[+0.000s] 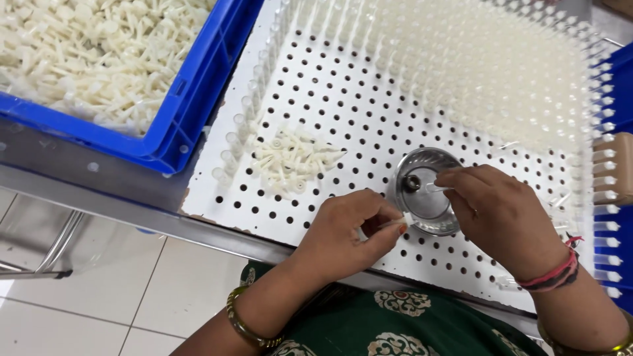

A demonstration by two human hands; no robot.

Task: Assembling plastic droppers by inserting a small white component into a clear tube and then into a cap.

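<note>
My left hand [346, 227] pinches a small white plastic piece [395, 223] between thumb and fingers, at the near edge of a white perforated board [343, 105]. My right hand [501, 214] holds a thin clear tube [436, 188] over a small round steel bowl [422, 191] that stands on the board. A little heap of white plastic pieces [290, 158] lies on the board to the left of the bowl. Clear tubes [475, 66] stand upright in the board's holes across its far and right parts.
A blue crate [191, 99] full of white plastic pieces [86, 53] stands at the upper left on a steel table [86, 184]. Another blue crate edge [616, 86] shows at the far right. White floor tiles lie below the table's edge.
</note>
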